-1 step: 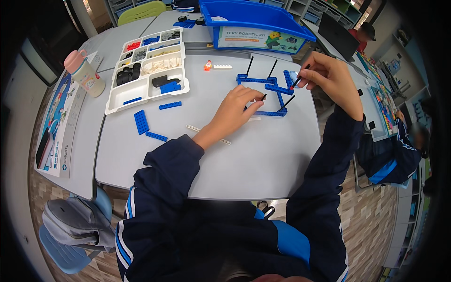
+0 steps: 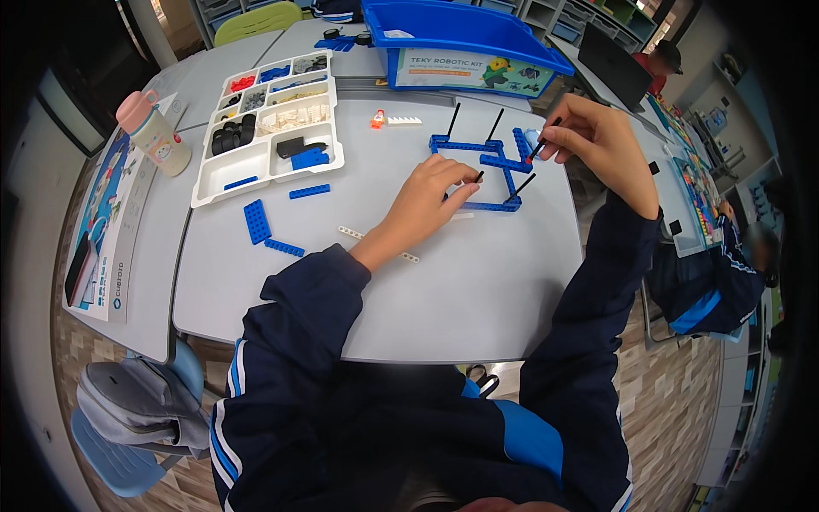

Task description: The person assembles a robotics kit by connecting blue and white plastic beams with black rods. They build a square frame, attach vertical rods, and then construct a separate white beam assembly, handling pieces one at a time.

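Note:
On the grey table stands a roughly rectangular frame of blue building beams [image 2: 490,206], with thin black axles [image 2: 453,119] sticking up from its corners. My left hand [image 2: 420,194] reaches over the near-left corner. Its thumb and fingers pinch a black axle [image 2: 479,177], whose lower end is hidden by the hand. Raised over the frame's right side, my right hand [image 2: 597,141] pinches another black axle [image 2: 537,151] between thumb and fingertips. That axle is tilted, with a small red piece at its lower end, close to a blue beam [image 2: 521,145].
Left of the frame lies a white sorting tray [image 2: 201,189] of small parts. Loose blue plates [image 2: 256,222] and a white beam [image 2: 351,232] lie nearer me. A big blue bin [image 2: 465,34] stands behind, a bottle [image 2: 158,136] far left. Another person [image 2: 717,273] sits at right.

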A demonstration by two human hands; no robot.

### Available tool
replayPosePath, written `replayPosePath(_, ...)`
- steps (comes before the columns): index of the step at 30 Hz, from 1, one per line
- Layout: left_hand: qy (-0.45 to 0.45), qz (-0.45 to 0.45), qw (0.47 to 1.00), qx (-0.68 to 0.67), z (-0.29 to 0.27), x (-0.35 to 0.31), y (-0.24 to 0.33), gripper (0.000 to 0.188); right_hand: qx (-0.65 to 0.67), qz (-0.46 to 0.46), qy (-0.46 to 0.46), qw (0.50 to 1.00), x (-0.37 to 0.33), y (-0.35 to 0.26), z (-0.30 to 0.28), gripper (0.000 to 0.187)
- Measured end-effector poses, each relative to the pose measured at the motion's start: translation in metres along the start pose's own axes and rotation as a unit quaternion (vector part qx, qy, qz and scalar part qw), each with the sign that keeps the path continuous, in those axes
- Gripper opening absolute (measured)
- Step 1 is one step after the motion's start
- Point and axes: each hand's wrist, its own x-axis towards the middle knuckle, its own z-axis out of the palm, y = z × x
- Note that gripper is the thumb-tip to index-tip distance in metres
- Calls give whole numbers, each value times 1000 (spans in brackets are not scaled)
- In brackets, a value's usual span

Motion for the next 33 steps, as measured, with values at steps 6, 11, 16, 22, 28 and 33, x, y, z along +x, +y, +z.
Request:
replayPosePath(6,0,-5,1000,1,-2,0,3,14,-10,-14,-4,1000,3,-2,7,11)
replayPosePath(11,8,20,1000,13,-5,3,1,14,-21,-58,52,997,10,5,8,7)
replayPosePath(16,-20,5,999,28,-13,4,0,21,-57,-50,69,995,17,19,6,9)
replayPosePath(22,-87,-120,968,-202,-19,3,-1,39,-86,-32,32,995,27,33,15,9)
replayPosePath(28,-46,-196,923,-328,-22,5,-5,43,-77,-37,2,996,37,39,33,10)
replayPosePath(33,70,-210,955,-198,-16,8,-18,27,-35,-69,11,997,51,50,58,6)
